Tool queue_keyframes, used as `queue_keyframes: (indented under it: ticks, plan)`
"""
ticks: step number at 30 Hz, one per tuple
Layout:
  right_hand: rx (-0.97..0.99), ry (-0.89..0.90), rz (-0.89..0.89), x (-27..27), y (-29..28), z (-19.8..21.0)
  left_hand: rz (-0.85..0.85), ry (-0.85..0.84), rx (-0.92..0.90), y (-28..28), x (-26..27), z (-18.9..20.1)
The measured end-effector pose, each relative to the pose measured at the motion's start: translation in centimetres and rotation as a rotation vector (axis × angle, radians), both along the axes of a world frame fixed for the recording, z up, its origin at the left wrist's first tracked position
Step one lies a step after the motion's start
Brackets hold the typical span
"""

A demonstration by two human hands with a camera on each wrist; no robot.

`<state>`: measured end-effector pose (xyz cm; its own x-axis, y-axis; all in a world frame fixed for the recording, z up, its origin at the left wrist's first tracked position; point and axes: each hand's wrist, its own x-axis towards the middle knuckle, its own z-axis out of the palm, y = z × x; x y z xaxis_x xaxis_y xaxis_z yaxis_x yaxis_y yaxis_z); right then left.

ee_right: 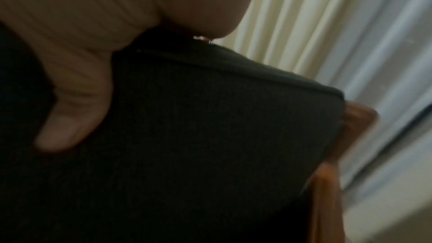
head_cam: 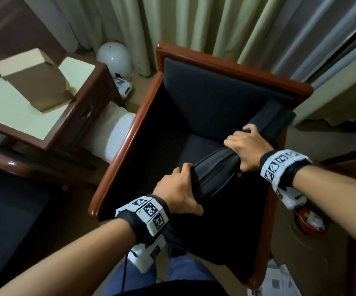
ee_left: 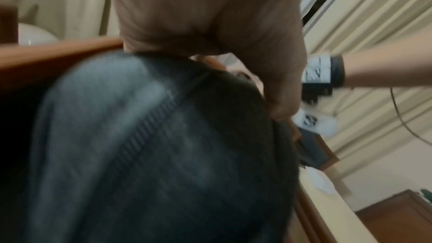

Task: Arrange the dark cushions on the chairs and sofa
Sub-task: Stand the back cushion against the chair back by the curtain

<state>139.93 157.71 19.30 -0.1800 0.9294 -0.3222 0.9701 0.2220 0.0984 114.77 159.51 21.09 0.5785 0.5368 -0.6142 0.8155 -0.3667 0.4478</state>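
Note:
A dark cushion [head_cam: 217, 167] is held on edge over the seat of a wooden-framed armchair [head_cam: 128, 137]. My left hand [head_cam: 179, 189] grips its near end and my right hand [head_cam: 245, 148] grips the upper edge further back, fingers curled over it. The cushion's far corner leans on the chair's right side. A dark back cushion [head_cam: 211, 86] stands against the chair's backrest. The left wrist view shows the cushion [ee_left: 145, 145] with its zipper seam under my left hand [ee_left: 210, 25]. The right wrist view shows my right hand [ee_right: 77, 47], thumb down, on the cushion [ee_right: 210, 127].
A wooden side table [head_cam: 51, 107] with an open cardboard box [head_cam: 34, 80] stands left of the chair. Another dark-seated chair [head_cam: 8, 201] is at the lower left. A white dome [head_cam: 114, 58] sits on the floor by the curtains [head_cam: 194, 24]. A red object [head_cam: 309, 221] lies right.

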Motion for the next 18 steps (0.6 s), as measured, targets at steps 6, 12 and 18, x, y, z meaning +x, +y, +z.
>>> queue_keyframes:
  ticks: [6, 12, 18]
  plan:
    - [0.373, 0.118, -0.261, 0.3, 0.3, 0.5, -0.212, -0.07, 0.425, 7.6, 0.0, 5.1]
    - [0.439, 0.144, -0.501, 0.1, 2.1, 2.3, -0.297, -0.13, 0.611, 13.1, 0.3, 5.8]
    - [0.191, 0.163, -0.574, -4.4, 2.8, -2.7, -0.097, 0.078, 0.404, 13.1, -5.9, -1.5]
